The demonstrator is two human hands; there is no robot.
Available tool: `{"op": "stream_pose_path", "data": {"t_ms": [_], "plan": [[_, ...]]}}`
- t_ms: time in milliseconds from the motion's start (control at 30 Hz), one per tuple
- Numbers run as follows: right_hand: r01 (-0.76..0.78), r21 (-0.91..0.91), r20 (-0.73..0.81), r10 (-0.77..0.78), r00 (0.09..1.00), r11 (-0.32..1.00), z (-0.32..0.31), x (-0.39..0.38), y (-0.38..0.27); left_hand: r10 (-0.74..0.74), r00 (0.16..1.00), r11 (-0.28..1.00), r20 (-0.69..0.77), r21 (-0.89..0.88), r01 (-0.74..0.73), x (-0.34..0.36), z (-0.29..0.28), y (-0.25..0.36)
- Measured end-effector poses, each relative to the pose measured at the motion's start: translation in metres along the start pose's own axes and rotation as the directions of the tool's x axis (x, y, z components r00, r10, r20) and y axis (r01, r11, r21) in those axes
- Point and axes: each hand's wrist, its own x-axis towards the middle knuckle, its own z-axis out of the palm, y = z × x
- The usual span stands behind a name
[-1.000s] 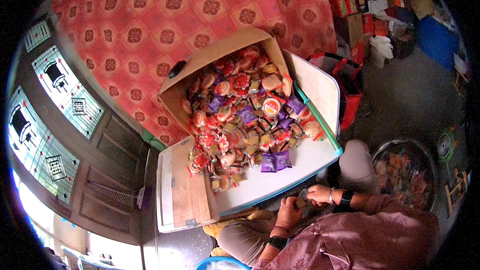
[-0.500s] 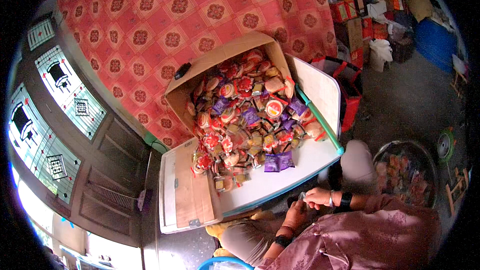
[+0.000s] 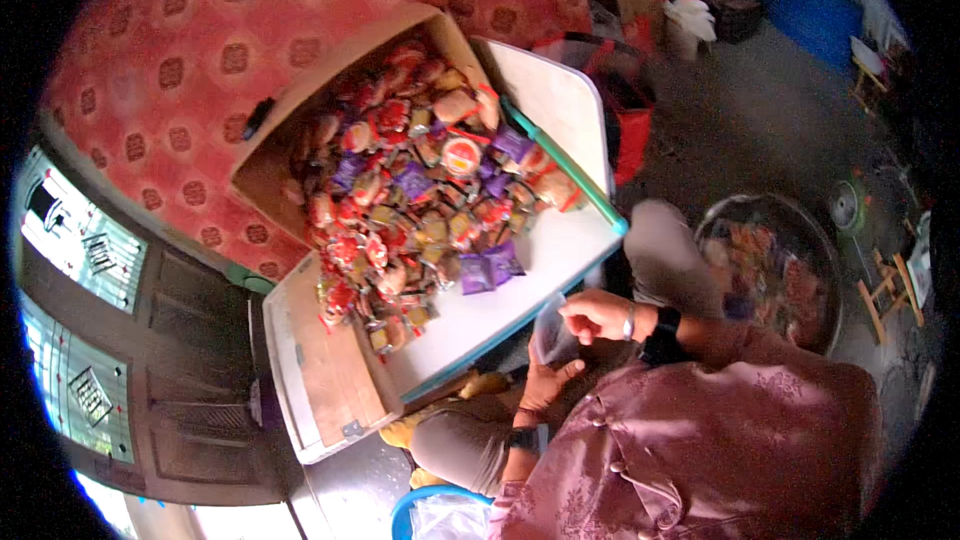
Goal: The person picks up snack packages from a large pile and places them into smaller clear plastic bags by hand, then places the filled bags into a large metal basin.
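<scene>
A clear plastic bag [image 3: 547, 330] is stretched upright between my hands, just off the near edge of the white table [image 3: 450, 340]. Its lower part is in my left hand [image 3: 545, 383], fingers closed round it and thumb sticking out. The fingers of my right hand [image 3: 597, 317] are bent against the bag's upper side, pinching its edge. Beyond them, a heap of wrapped snacks [image 3: 430, 210] spills out of a cardboard box [image 3: 275, 145] lying on the table. Two joined purple packets [image 3: 492, 268] lie nearest to my hands.
A green tube [image 3: 570, 172] lies along the table's right side. On the floor at right stands a round metal basin [image 3: 832, 290] with wrapped pieces in it, beside a small wooden stand [image 3: 885, 295]. A blue tub [image 3: 402, 520] holding clear plastic is at the lower left.
My hands have drawn apart, and the bag, bunched small between my fingers before, now spreads out between them. The whole view has swung, so the table appears further left and higher.
</scene>
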Motion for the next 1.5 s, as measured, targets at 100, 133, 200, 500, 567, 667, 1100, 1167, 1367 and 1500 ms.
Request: {"op": "stream_pose_path", "data": {"t_ms": [100, 133, 200, 500, 567, 667, 1100, 1167, 1367, 1500], "plan": [[-0.059, 0.098, 0.039, 0.055, 0.998, 0.993, 0.015, -0.002, 0.0, -0.187, 0.98, 0.981, -0.062, -0.06, 0.183, 0.004, 0.007, 0.009], [-0.066, 0.116, 0.054, 0.061, 0.997, 0.991, 0.015, -0.006, -0.001, -0.163, 0.985, 0.986, -0.051, 0.002, 0.164, 0.007, 0.006, -0.006], [0.002, 0.002, 0.02, -0.002, 1.0, 1.0, 0.014, -0.006, 0.0, -0.01, 0.998, 0.974, -0.065, 0.227, 0.025, 0.002, -0.007, -0.038], [0.144, -0.767, -0.117, -0.357, 0.927, 0.625, -0.027, -0.004, -0.002, -0.355, 0.935, 0.856, -0.002, -0.403, 0.324, -0.006, -0.018, -0.03], [0.112, -0.794, -0.033, -0.226, 0.973, 0.598, -0.018, -0.007, 0.002, -0.506, 0.863, 0.658, 0.011, -0.642, 0.393, -0.006, -0.021, -0.033], [0.041, -0.657, 0.155, 0.082, 0.985, 0.753, -0.023, -0.003, 0.019, -0.494, 0.869, 0.648, 0.032, -0.653, 0.392, -0.006, -0.019, -0.024], [0.154, 0.031, -0.141, -0.148, 0.979, 0.988, -0.009, 0.009, 0.031, -0.345, 0.927, 0.369, 0.144, -0.888, 0.275, -0.005, -0.026, -0.018], [0.176, -0.012, -0.144, -0.176, 0.974, 0.984, -0.01, 0.01, 0.036, -0.311, 0.933, 0.282, 0.181, -0.92, 0.272, -0.005, -0.023, -0.013], [0.105, -0.039, -0.096, -0.108, 0.989, 0.994, -0.005, 0.003, 0.026, -0.359, 0.932, 0.533, 0.044, -0.81, 0.244, -0.005, -0.021, -0.012], [0.186, -0.051, -0.197, -0.192, 0.961, 0.981, -0.008, -0.007, 0.0, -0.418, 0.908, 0.351, 0.032, -0.916, 0.194, -0.008, -0.028, -0.013]]}}
